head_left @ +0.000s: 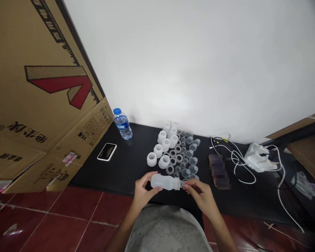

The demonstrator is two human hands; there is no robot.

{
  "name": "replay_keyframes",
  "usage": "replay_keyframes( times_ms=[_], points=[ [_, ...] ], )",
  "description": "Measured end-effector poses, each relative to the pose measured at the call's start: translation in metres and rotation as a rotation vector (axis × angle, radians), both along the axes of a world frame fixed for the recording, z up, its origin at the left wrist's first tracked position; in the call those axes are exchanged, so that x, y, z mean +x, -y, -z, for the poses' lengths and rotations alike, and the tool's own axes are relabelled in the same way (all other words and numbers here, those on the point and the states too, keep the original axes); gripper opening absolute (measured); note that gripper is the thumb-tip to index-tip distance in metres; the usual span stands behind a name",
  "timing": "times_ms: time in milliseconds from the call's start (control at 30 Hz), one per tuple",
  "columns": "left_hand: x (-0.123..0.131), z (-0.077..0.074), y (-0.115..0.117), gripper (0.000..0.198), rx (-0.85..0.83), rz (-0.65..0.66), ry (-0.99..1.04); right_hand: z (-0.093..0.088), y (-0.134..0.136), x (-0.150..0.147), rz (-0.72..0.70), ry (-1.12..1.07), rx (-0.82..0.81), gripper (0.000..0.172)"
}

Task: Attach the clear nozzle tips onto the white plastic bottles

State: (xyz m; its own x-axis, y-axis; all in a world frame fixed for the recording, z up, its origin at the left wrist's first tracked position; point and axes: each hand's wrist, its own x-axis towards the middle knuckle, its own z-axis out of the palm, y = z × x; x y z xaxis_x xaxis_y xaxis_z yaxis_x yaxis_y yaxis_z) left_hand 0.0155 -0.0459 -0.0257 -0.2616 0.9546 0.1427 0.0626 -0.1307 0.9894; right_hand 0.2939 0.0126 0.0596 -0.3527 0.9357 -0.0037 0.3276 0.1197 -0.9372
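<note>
My left hand (143, 190) grips a translucent white plastic bottle (165, 182), held sideways above the near edge of a black mat (131, 168). My right hand (201, 193) pinches a small clear part at the bottle's threaded neck (182, 183). Just beyond the hands lie rows of white collars (162, 148), clear rings (177, 154) and clear domed caps (191, 154) on the mat.
A water bottle (123, 124) with a blue cap and a small white-edged device (107, 151) sit at the mat's left. A big cardboard box (42, 98) leans at the left. A power strip (258, 157) with white cables and a phone (219, 171) lie to the right. Red tile floor lies below.
</note>
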Motion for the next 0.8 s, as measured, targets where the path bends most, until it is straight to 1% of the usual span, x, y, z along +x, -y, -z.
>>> replay_keyframes(
  times_ms=[200,300,367,433,567,600,633,700,800],
  points=[
    [0.002,-0.005,0.001,0.059,0.015,0.035,-0.04,-0.003,0.003,-0.007,-0.02,0.087,0.098,0.05],
    [0.002,-0.008,0.001,0.057,0.018,0.042,-0.054,-0.001,0.005,-0.013,0.014,0.117,0.137,0.06],
    [0.003,-0.008,0.001,0.057,0.012,0.038,-0.042,-0.001,0.005,-0.016,0.032,0.127,0.154,0.064],
    [0.003,-0.007,0.001,0.057,0.006,0.032,-0.024,-0.002,0.004,-0.016,0.036,0.131,0.173,0.06],
    [0.003,-0.005,0.001,0.057,-0.006,0.033,-0.01,-0.007,0.005,-0.013,0.002,0.129,0.189,0.039],
    [0.003,-0.005,0.001,0.057,-0.009,0.034,-0.016,-0.007,0.006,-0.013,-0.014,0.13,0.185,0.037],
    [0.003,-0.005,0.001,0.057,-0.009,0.035,-0.023,-0.007,0.006,-0.013,-0.026,0.131,0.182,0.037],
    [0.003,-0.007,0.001,0.057,0.0,0.037,-0.033,-0.005,0.007,-0.013,-0.031,0.138,0.179,0.043],
    [0.003,-0.011,0.001,0.056,0.003,0.036,-0.035,0.002,0.007,-0.016,-0.007,0.151,0.19,0.052]
  ],
)
